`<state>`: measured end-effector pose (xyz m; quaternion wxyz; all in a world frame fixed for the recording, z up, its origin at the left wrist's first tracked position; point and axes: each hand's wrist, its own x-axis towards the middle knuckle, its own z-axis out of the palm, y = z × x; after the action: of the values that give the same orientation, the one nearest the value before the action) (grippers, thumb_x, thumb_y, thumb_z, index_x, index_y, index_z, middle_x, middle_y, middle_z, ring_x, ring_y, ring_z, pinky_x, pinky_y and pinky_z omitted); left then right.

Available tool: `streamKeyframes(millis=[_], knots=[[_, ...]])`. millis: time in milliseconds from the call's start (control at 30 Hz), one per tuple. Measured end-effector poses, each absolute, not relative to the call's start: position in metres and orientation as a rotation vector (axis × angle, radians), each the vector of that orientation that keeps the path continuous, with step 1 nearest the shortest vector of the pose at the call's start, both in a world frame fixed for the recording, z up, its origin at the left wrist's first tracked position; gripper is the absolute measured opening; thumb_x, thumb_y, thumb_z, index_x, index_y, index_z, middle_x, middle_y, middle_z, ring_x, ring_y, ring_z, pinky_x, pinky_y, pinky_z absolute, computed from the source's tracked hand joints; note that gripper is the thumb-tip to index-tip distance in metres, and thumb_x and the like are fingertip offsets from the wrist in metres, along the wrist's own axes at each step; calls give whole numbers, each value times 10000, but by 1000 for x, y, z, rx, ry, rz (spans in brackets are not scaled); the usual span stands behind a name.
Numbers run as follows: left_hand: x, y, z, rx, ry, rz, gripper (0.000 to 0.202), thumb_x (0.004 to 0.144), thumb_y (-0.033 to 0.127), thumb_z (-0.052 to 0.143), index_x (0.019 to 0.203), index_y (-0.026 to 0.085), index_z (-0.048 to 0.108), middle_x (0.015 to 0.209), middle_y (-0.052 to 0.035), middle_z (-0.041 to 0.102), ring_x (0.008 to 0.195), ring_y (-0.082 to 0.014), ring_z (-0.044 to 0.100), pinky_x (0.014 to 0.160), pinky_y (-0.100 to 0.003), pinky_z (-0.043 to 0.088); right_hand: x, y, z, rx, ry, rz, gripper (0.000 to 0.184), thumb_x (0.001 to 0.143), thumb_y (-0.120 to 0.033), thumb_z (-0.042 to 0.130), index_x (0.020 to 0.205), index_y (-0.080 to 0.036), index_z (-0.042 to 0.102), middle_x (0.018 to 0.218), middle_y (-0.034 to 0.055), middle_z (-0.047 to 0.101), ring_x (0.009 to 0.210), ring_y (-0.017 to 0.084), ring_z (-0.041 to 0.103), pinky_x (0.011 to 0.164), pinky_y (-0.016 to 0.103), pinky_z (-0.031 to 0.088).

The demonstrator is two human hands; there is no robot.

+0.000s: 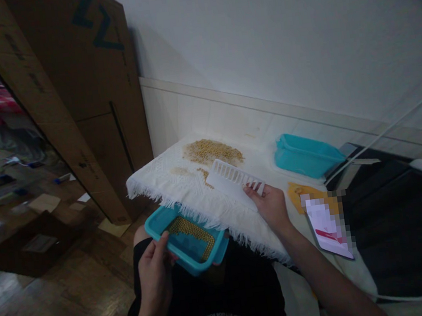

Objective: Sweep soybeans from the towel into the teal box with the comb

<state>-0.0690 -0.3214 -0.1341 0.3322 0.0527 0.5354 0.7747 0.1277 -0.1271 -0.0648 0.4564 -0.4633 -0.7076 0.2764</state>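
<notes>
My left hand (155,267) grips the near left rim of a turquoise plastic basin (193,263), held over my lap below the table edge. Small round yellow beans (191,229), like soybeans, lie along its far and right sides. My right hand (270,204) pinches a white slotted plastic piece (232,178) by its right end, tilted over the white fringed cloth (163,176). Just beyond that piece, a heap of the same beans (213,150) spreads on the cloth, with a thin trail of them at its left end.
Another turquoise basin (308,155) stands at the table's right, its inside mostly hidden. Near my right forearm lie an orange packet (296,193) and a phone (330,233). A white cable (389,136) crosses the right side. A tall cardboard box (92,101) stands left of the table.
</notes>
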Motion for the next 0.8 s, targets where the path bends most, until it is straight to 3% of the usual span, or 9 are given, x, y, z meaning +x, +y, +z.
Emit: streamKeyframes(millis=[300, 533, 800], knots=[[-70, -321, -135, 113, 1393, 2034, 436, 575, 495, 895, 567, 178, 596, 483, 50, 507, 464, -90, 442, 465, -214, 376, 116, -108, -64, -1085, -1774, 811, 480, 715, -605, 713, 695, -127, 746, 575, 0, 626, 537, 143, 507, 521, 257, 352], [-71, -322, -138, 86, 1403, 2028, 438, 563, 487, 903, 579, 182, 588, 495, 55, 499, 466, -88, 435, 462, -210, 379, 111, -95, -64, -1017, -1740, 1037, 510, 626, -619, 782, 769, -129, 779, 693, 31, 711, 621, 175, 590, 590, 283, 428], [-71, -322, -134, 126, 1381, 2029, 406, 582, 460, 907, 608, 174, 620, 521, 50, 520, 470, -84, 447, 472, -206, 379, 120, -121, -55, -925, -1925, 1040, 453, 695, -596, 772, 806, -158, 798, 778, 65, 755, 732, 232, 675, 667, 332, 514]])
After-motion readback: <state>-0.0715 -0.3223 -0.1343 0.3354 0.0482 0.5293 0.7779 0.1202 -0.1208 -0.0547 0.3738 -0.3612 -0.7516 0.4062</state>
